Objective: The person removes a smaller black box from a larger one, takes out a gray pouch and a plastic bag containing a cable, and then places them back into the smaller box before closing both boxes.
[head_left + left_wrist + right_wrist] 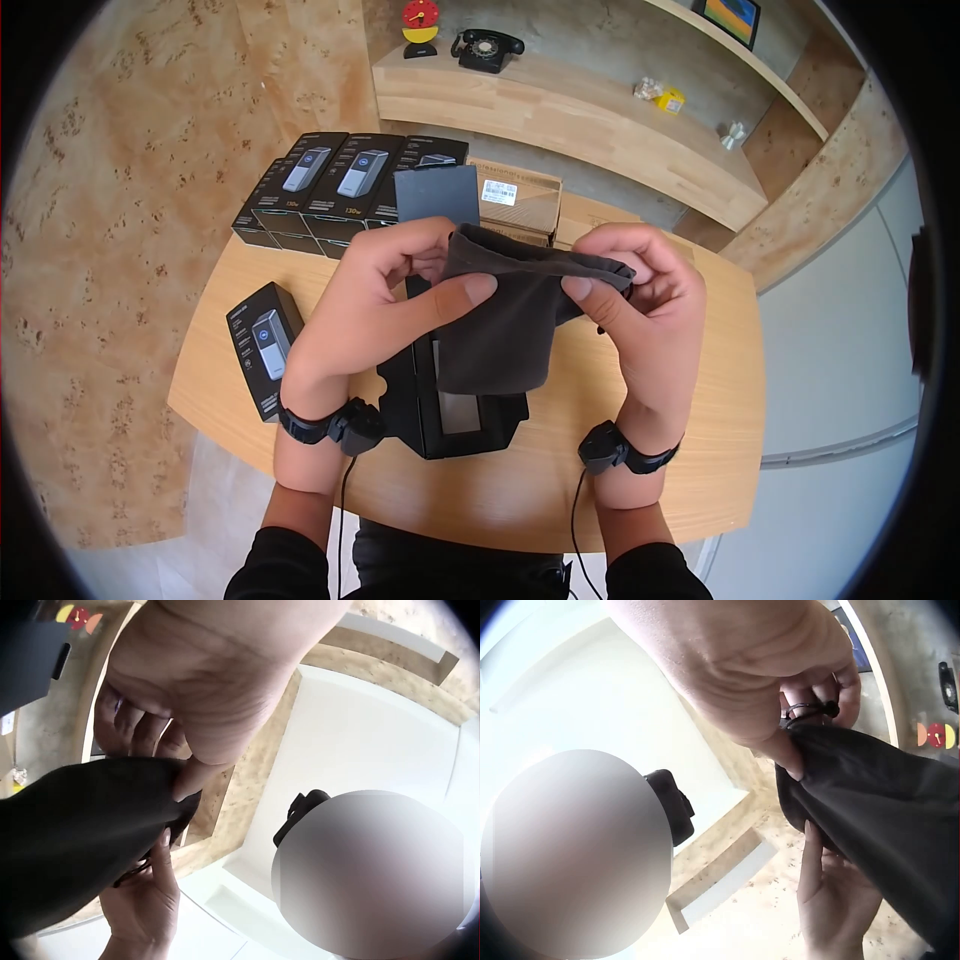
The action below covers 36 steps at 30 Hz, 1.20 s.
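Observation:
A dark grey cloth drawstring pouch (497,340) hangs between both hands above the table. My left hand (385,300) pinches its upper left edge, thumb in front and fingers behind. At the upper right edge my right hand (650,300) pinches the cloth the same way. In the right wrist view a black cord (810,712) loops by the right fingers at the pouch's mouth. Below the pouch lies an opened black box (410,405), partly covered by the cloth, with a grey panel (460,412) inside.
A closed black product box (265,345) lies left of the left forearm. Several similar boxes (340,185) are stacked at the back left, beside a brown carton (520,200). The wooden table (700,480) curves around; behind it a shelf holds a black telephone (487,48).

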### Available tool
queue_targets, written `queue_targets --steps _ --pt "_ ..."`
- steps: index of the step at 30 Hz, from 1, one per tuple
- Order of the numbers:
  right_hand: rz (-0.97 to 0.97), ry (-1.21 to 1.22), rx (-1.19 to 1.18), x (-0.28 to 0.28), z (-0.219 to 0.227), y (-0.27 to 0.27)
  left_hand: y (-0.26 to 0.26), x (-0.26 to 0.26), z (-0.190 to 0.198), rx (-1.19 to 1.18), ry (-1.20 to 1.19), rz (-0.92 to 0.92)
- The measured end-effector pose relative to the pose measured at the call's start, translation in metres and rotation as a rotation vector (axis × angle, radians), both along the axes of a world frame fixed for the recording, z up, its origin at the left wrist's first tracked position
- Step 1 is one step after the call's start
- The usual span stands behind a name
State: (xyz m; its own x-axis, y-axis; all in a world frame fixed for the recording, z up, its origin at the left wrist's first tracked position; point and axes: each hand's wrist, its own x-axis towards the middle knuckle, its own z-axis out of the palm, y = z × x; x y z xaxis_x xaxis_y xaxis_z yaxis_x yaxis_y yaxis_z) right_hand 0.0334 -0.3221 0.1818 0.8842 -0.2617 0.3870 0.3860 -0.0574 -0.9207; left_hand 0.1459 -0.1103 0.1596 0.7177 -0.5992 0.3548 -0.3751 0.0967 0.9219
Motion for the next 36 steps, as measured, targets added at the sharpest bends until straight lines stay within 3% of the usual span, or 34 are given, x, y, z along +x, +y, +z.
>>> queue_targets --steps 6,11,20,23,27,30,34,36 --pt "0.068 -0.017 0.069 0.002 0.000 0.000 0.002 -0.006 0.004 -0.052 -0.082 0.060" --pt "0.064 -0.059 0.170 0.002 -0.002 0.003 0.003 -0.013 0.010 -0.180 -0.004 0.021" --pt "-0.038 -0.076 0.092 0.005 -0.007 0.002 0.012 -0.011 0.011 -0.202 -0.071 0.008" --pt "-0.033 -0.096 0.072 0.003 -0.009 0.001 0.010 -0.014 0.014 -0.248 0.025 -0.003" --pt "0.062 -0.201 0.069 0.000 -0.010 -0.001 0.009 -0.019 0.015 -0.412 0.008 -0.007" --pt "0.084 -0.227 0.230 0.002 0.001 0.019 0.010 -0.021 0.013 -0.551 -0.030 0.000" --pt "0.223 0.156 -0.220 0.007 -0.012 0.013 0.014 -0.019 0.014 -0.603 -0.013 0.075" --pt "0.231 0.125 -0.265 0.010 -0.018 0.014 0.013 -0.019 0.018 -0.613 0.016 0.154"
